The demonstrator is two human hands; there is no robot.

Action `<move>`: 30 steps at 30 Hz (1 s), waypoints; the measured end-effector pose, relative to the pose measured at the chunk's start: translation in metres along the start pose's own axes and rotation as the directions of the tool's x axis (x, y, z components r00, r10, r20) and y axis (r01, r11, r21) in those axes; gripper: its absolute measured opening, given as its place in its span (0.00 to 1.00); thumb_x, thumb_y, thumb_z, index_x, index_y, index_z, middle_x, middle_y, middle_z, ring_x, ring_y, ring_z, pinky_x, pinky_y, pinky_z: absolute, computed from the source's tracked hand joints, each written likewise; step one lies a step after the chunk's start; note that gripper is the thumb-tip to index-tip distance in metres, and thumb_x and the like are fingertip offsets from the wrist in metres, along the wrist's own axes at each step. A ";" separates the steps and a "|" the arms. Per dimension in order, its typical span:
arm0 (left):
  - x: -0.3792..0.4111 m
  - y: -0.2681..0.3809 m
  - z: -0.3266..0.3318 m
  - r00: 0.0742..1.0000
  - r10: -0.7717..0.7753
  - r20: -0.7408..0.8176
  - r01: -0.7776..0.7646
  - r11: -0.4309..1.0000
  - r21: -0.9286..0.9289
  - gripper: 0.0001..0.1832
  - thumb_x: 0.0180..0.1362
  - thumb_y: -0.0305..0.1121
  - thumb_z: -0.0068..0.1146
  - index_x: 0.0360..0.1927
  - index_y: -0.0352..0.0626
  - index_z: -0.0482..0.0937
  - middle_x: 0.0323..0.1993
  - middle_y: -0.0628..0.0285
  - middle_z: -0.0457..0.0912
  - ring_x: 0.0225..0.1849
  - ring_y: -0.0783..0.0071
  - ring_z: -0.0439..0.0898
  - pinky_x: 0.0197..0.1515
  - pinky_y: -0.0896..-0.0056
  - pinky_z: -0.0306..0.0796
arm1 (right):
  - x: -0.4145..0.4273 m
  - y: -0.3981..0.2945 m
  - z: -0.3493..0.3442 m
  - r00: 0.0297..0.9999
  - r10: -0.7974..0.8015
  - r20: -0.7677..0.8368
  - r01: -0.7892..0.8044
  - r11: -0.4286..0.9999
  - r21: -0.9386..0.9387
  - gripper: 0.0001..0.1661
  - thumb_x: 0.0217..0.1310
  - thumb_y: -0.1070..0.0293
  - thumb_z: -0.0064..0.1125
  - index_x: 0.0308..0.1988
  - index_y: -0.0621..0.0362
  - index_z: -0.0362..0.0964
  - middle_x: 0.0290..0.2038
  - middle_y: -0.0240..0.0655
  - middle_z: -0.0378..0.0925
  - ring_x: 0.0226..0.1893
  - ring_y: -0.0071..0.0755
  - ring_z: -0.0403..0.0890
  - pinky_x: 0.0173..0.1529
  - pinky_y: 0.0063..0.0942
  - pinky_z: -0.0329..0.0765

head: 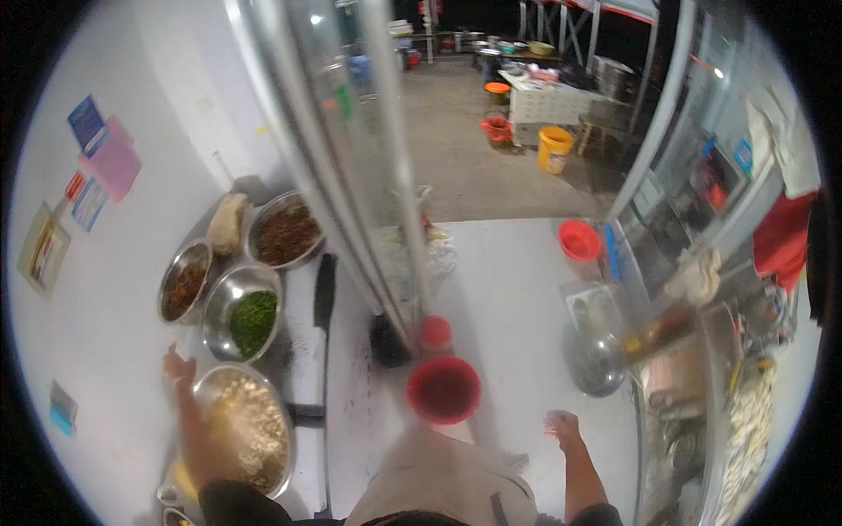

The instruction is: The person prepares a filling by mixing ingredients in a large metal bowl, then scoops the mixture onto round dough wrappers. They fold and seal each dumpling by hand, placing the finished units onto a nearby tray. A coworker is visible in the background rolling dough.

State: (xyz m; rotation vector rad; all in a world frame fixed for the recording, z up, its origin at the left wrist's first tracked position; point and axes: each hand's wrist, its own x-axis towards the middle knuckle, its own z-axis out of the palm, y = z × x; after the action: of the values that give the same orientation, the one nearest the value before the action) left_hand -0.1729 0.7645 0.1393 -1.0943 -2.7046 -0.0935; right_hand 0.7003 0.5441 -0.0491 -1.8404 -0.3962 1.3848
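Observation:
My left hand (pixel 179 365) reaches out at the left, its fingers apart and nothing in them, beside the rim of a large metal bowl (pixel 253 427) of pale, chunky food. Above that stands a steel bowl (pixel 220 309) with chopped greens (pixel 254 322). Two more metal bowls, one at the left (pixel 164 289) and one behind (pixel 286 262), hold reddish-brown food. At the right, my right hand (pixel 562 426) hangs over the white surface with its fingers curled; whether it holds anything cannot be told. A red bowl (pixel 444 391) with dark contents lies between my arms, near my apron (pixel 441 480).
A glass partition with metal frames (pixel 388 131) rises ahead. A red-lidded container (pixel 435 332) is near its foot. At the right are a red basin (pixel 579 240), a clear round container (pixel 597 368) and a cluttered counter. Farther off stand a yellow bucket (pixel 554 150) and a white table (pixel 552 105).

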 end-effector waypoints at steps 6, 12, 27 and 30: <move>-0.216 0.132 -0.045 0.655 0.427 -0.623 -0.643 0.748 -0.163 0.27 0.40 0.27 0.60 0.49 0.47 0.73 0.49 0.52 0.72 0.51 0.50 0.70 0.51 0.48 0.64 | -0.009 0.112 -0.117 0.993 0.100 -0.063 -0.081 0.962 0.260 0.13 0.57 0.66 0.60 0.41 0.60 0.75 0.31 0.36 0.79 0.27 0.27 0.78 0.30 0.30 0.81; -0.489 0.169 0.034 0.656 0.751 0.072 -0.742 0.660 -0.117 0.29 0.39 0.36 0.63 0.50 0.50 0.72 0.57 0.54 0.68 0.66 0.51 0.57 0.61 0.41 0.55 | -0.032 0.272 -0.291 0.904 0.345 -0.253 -0.201 0.864 0.461 0.11 0.55 0.68 0.59 0.40 0.58 0.73 0.29 0.34 0.76 0.27 0.28 0.77 0.27 0.30 0.78; -0.610 0.421 0.168 0.098 0.823 0.560 -0.945 0.254 -0.208 0.18 0.51 0.46 0.54 0.31 0.42 0.84 0.34 0.47 0.83 0.39 0.53 0.82 0.48 0.60 0.73 | -0.218 0.447 -0.362 0.812 0.517 -0.269 0.121 0.301 0.946 0.05 0.61 0.66 0.48 0.35 0.52 0.69 0.24 0.31 0.71 0.21 0.29 0.70 0.22 0.28 0.68; -0.671 0.539 0.193 -0.265 0.788 0.556 -0.950 -0.114 -0.291 0.11 0.55 0.34 0.48 0.28 0.43 0.83 0.31 0.55 0.83 0.37 0.59 0.82 0.40 0.63 0.76 | -0.270 0.357 -0.346 0.743 0.336 -0.579 0.093 0.804 0.587 0.18 0.59 0.65 0.57 0.48 0.61 0.71 0.40 0.37 0.78 0.40 0.34 0.79 0.42 0.33 0.79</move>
State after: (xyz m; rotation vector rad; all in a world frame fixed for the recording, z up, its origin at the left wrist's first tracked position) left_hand 0.6340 0.7244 -0.2143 -3.0874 -1.0697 1.0347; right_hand 0.8480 -0.0004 -0.0978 -1.6861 0.5050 0.7010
